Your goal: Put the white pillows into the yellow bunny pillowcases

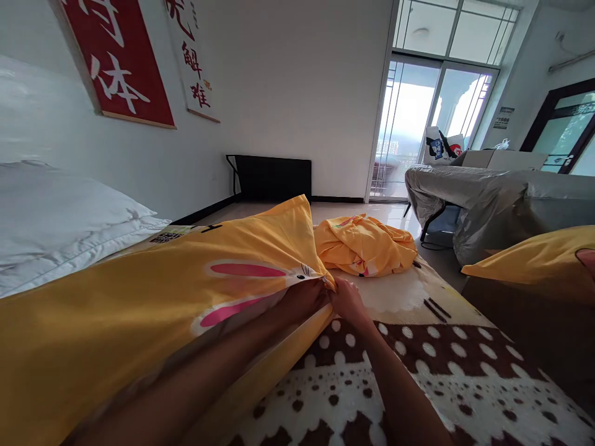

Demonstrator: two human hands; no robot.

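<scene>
A yellow pillowcase [153, 279] printed with a white rabbit with pink ears stretches from the lower left to the middle of the head view. My left arm reaches along under its raised edge, and my left hand [310, 295] is closed on the cloth beside the rabbit's face, its fingertips partly hidden. Close against it, my right hand [348, 300] pinches the same gathered bit of the pillowcase. Just beyond both hands lies a crumpled heap of yellow cloth [372, 244] with a similar print.
Beneath is a bed with a brown and cream patterned blanket [409, 365]. Two thin dark sticks [437, 310] lie on it. White pillows [60, 217] are at left, a yellow pillow [543, 257] at right. Behind stand a plastic-covered table [483, 186] and a black folded panel [274, 178].
</scene>
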